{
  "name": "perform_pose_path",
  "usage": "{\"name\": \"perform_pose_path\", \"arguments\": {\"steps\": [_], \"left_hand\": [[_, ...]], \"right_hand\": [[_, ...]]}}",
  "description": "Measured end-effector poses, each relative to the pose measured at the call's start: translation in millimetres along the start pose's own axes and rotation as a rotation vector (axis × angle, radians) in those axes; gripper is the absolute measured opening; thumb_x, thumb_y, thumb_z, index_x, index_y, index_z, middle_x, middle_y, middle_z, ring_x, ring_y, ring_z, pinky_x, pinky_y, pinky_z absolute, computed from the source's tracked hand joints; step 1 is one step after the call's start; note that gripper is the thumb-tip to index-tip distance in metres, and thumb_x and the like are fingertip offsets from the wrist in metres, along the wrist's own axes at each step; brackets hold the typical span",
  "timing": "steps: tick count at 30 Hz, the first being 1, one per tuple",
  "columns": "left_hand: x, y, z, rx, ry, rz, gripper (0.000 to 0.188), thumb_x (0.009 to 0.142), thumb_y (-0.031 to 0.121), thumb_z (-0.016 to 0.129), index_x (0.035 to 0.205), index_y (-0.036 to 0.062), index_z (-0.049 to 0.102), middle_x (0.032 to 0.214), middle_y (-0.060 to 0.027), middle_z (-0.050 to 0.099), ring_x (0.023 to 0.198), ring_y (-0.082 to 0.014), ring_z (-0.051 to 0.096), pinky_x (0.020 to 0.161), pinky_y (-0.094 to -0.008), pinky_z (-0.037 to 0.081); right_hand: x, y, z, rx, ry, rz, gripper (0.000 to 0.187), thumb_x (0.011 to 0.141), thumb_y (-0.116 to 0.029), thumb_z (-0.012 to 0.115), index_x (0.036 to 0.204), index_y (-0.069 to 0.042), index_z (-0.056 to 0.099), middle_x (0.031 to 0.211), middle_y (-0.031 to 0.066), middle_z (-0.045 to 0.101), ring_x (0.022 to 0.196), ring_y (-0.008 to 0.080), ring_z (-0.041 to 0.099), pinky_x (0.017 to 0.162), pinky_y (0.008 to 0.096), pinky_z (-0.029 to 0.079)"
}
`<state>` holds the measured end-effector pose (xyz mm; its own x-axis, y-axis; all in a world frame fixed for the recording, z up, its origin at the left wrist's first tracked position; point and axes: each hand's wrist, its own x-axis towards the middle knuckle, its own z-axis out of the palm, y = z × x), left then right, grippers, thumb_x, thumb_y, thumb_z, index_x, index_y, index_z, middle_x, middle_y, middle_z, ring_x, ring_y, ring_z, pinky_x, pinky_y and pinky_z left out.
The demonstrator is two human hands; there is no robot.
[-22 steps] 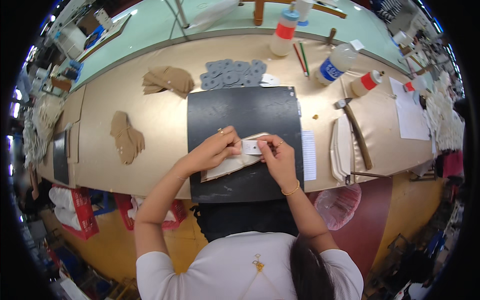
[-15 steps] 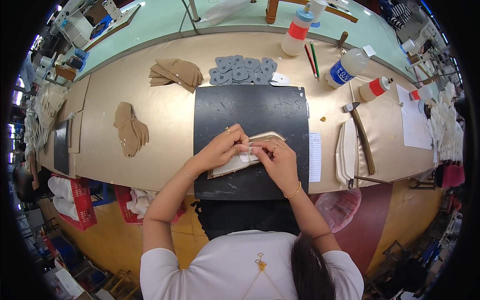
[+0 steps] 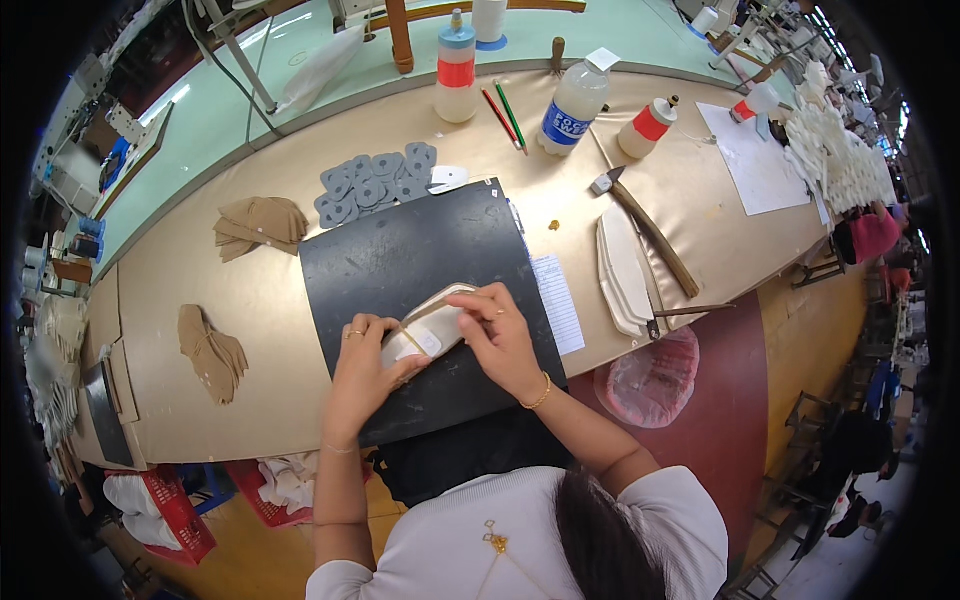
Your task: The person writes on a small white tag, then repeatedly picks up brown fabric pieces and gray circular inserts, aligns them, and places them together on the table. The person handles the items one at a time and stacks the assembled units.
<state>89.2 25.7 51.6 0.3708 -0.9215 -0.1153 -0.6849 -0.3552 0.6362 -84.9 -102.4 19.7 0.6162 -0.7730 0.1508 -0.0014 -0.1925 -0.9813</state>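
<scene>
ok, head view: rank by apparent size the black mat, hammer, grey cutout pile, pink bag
1. black mat
2. hammer and grey cutout pile: look alike, not ranked
4. pink bag: partly hidden under the table edge, so unsure

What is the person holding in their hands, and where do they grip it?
A pale shoe insole, on the black mat. The left hand grips its near end; the right hand pinches its right edge.

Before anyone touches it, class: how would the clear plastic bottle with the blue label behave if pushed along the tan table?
The clear plastic bottle with the blue label stands tall on a narrow base, so a high push would probably tip it. Being round, it would likely roll afterwards. It looks light.
</scene>
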Motion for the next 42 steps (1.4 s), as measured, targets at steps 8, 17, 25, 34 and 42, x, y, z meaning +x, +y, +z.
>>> {"name": "perform_pose_path", "arguments": {"steps": [8,17,25,34,42], "left_hand": [[-24,-13,-5,-0.641,0.120,-0.260,0.061,0.071,0.017,0.093,0.116,0.0050,0.053,0.105,-0.0090,0.065,0.100,-0.0182,0.063,0.086,-0.0305,0.050],[-143,-239,-116,-0.457,1.416,-0.722,0.065,0.092,0.038,0.075,0.137,-0.0019,0.050,0.129,-0.0203,0.060,0.117,-0.0272,0.059,0.099,-0.0379,0.048],[-123,-248,-118,0.680,1.104,-1.122,0.063,0.094,0.046,0.067,0.134,-0.0018,0.058,0.125,-0.0263,0.058,0.120,-0.0439,0.053,0.107,-0.0500,0.039],[-66,-289,-133,-0.199,0.833,-0.990,0.080,0.084,0.070,0.066,0.079,-0.0098,0.071,0.074,-0.0191,0.067,0.067,-0.0300,0.064,0.067,-0.0429,0.052],[-56,-259,-135,-0.501,0.984,-0.816,0.058,0.077,0.046,0.086,0.098,-0.0057,0.070,0.084,-0.0094,0.068,0.069,-0.0170,0.062,0.062,-0.0327,0.051]], "right_hand": [[-11,33,-11,0.073,0.219,-0.113,0.017,0.100,0.001,0.053,0.114,-0.001,0.063,0.110,0.0069,0.047,0.078,0.0106,0.053,0.072,0.0239,0.047],[-5,30,-5,-0.142,0.010,-0.117,0.013,0.098,0.002,0.056,0.106,-0.001,0.066,0.106,0.0073,0.049,0.074,0.0093,0.051,0.066,0.0226,0.046],[-5,26,-14,-0.335,0.023,-0.074,0.012,0.095,0.003,0.058,0.102,-0.001,0.067,0.099,0.0079,0.053,0.078,0.0135,0.054,0.067,0.0246,0.045],[3,12,-3,-0.301,-0.033,-0.164,0.014,0.090,0.004,0.064,0.099,-0.004,0.071,0.094,0.0064,0.056,0.070,0.0123,0.054,0.061,0.0244,0.045],[1,10,-4,-0.164,-0.042,-0.142,0.013,0.090,0.003,0.065,0.098,-0.005,0.072,0.093,0.0050,0.058,0.067,0.0117,0.056,0.057,0.0241,0.046]]}}
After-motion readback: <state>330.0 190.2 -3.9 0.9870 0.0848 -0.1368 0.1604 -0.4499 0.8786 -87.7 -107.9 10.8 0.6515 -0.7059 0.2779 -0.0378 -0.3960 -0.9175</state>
